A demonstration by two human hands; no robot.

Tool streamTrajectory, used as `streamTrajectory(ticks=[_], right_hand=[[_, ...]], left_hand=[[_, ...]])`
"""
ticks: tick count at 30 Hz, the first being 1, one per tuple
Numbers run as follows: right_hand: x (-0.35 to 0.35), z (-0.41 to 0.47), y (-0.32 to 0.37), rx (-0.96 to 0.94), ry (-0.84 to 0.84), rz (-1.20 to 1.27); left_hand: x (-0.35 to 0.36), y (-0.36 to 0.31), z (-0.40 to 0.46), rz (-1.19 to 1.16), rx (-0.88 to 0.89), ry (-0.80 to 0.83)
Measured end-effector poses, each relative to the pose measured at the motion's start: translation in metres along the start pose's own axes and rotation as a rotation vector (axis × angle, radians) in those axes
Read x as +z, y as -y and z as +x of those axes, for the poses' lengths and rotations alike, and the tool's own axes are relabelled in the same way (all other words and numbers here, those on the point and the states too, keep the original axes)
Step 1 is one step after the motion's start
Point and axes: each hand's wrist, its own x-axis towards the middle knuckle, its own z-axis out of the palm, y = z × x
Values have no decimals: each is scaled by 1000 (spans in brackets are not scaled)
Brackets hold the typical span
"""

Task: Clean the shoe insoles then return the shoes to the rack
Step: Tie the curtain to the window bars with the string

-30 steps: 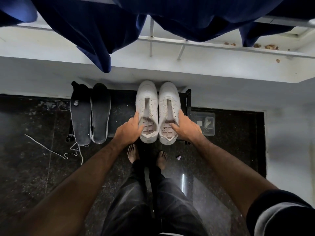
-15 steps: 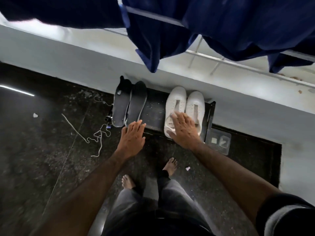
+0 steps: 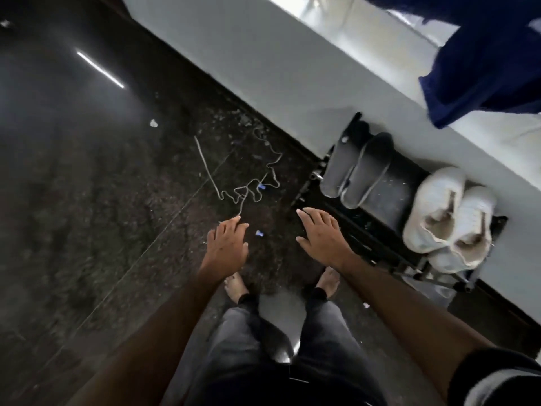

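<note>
White shoes [image 3: 448,212] are sitting on the black rack [image 3: 392,200], released; left hand [image 3: 227,244] and right hand [image 3: 322,235] are now hovering spread, empty.

Dim overall, dark floor [image 3: 87,200] w/ a bright streak of glare upper left and another reflection btwn the legs. White wall [image 3: 263,68] lit brightest at top. Motion blur throughout, esp. left side; wide-angle bend at edges.

Single head cam — looks steeply down, tilted, onto floor [image 3: 87,230].
</note>
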Motion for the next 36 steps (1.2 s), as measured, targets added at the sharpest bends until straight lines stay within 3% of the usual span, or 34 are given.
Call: streamTrajectory(ticks=[7,14,21,27,33,36], right_hand=[[30,76,86,54,95,115],[108,174,93,49,153,167],[259,277,62,106,266,177],[399,352,44,103,351,196],[522,401,38,82,377,253],[552,409,42,53,345,238]], left_hand=[[1,99,20,-99,-124,73],[39,152,98,-120,-152,73],[162,212,207,-128,-178,153],[294,270,295,-126,-166,387],[394,309,358,-107,-115,442],[419,315,370,-55,-44,372]])
